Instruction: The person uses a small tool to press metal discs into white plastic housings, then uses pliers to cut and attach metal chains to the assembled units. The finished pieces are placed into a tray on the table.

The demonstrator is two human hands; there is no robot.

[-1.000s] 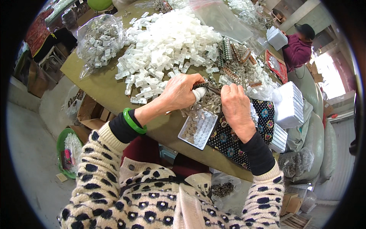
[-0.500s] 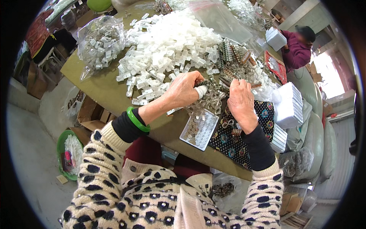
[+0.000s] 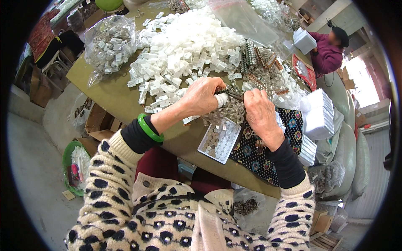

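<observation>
My left hand (image 3: 202, 97), white wrapping on one finger, is closed on a strip of small dark parts with a cluster of clear pieces (image 3: 231, 112) dangling under it. My right hand (image 3: 263, 116) is closed round a dark metal tool that looks like pliers (image 3: 236, 97); its tip reaches the strip by my left fingers, and its handles are hidden in my palm. Just below the cluster lies a white tray (image 3: 226, 157) with round greyish discs (image 3: 210, 141) on its left side. Under my right wrist is a dark patterned cloth (image 3: 256, 164).
A big heap of clear-white plastic pieces (image 3: 184, 50) covers the table (image 3: 98, 90). A filled clear bag (image 3: 109, 46) stands left, coiled strips (image 3: 251, 54) right of the heap. Stacked white trays (image 3: 319, 115) stand right; a person (image 3: 328, 54) holds another stack beyond.
My right hand has moved slightly left, bringing the tool's tip up to the strip at my left fingers. My left hand has stayed nearly in place.
</observation>
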